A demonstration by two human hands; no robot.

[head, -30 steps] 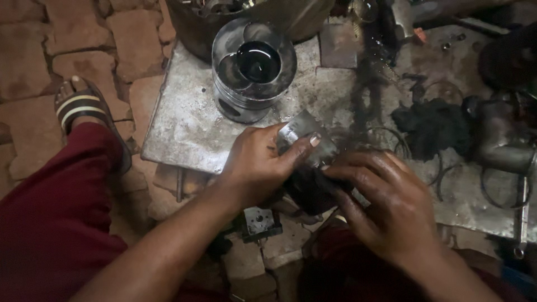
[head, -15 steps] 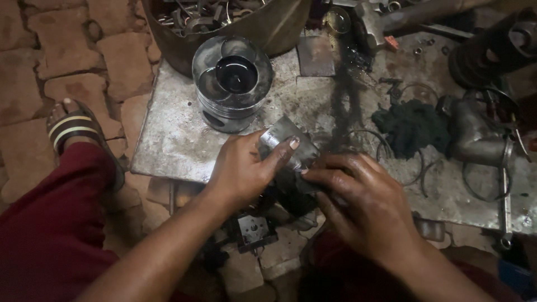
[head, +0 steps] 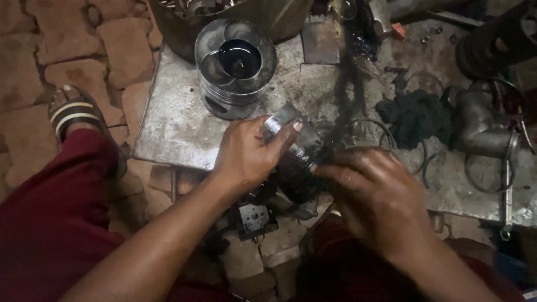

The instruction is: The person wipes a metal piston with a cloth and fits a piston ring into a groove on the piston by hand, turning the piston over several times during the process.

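While the left hand (head: pixel 246 156) clamps the grimy grey metal piston (head: pixel 293 148) at the near edge of the scratched steel plate (head: pixel 179 126), the right hand (head: pixel 377 196) curls closed around its dark lower end, looks like it's working a ring on. Guessing steady grip, gentle turning next. Second shiny piston (head: pixel 235 67) sits further back.

You're in a rough engine workshop: greasy metal desk (head: pixel 179 128) on a brick floor (head: pixel 72 61), piston (head: pixel 235 67), loose rings (head: pixel 372 131), oily rag (head: pixel 417 114).
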